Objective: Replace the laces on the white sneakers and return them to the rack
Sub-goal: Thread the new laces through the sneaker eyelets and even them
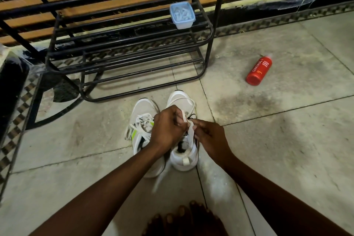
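Two white sneakers are set side by side on the tiled floor, toes pointed at the black metal rack just beyond them. The left sneaker is seen with loose white laces piled over its tongue and a neon green mark on its side. The right sneaker is worked on by both hands. The left hand is curled, and a white lace is gripped in its fingers above the shoe's opening; a thin loop of lace is draped over the toe. The right hand is closed in a pinch on a white strip at the opening; whether lace or tongue cannot be told. A blurred white lace end is trailed on the floor near the heels. A pale blue plastic container is placed on the rack's upper shelf, right end. A red bottle is laid on its side on the floor, well to the right of the rack. Bare toes are visible at the bottom edge.
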Available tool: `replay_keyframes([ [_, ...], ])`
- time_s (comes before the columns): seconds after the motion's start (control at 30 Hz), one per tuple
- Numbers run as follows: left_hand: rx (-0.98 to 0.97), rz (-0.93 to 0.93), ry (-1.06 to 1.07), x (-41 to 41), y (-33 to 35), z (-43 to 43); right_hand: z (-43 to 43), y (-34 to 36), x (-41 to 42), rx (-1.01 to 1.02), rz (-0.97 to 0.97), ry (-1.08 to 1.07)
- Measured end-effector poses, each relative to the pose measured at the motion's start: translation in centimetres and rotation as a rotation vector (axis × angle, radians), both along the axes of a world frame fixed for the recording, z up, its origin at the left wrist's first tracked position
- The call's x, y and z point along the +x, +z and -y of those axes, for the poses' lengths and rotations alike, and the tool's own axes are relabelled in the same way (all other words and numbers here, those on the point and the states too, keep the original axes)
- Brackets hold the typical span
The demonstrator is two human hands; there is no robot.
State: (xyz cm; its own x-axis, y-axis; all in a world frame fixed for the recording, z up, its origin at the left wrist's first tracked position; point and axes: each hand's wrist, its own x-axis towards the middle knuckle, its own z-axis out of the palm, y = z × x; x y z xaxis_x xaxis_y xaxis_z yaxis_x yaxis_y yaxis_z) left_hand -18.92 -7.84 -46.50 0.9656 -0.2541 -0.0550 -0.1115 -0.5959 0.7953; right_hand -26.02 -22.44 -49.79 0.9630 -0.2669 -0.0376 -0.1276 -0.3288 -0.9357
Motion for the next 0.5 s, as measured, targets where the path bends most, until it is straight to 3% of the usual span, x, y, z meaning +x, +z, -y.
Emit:
replay_keyframes([
  [0.27, 0.048, 0.023, 0.022, 0.0, -0.5, 0.1, 0.9, -0.5, 1.1, 0.183, -0.047, 0.012],
  [0.5, 0.051, -0.005, 0.075, 0.6, -1.0, -0.8, 1.4, -0.6, 1.9, 0.152, -0.011, 0.085],
])
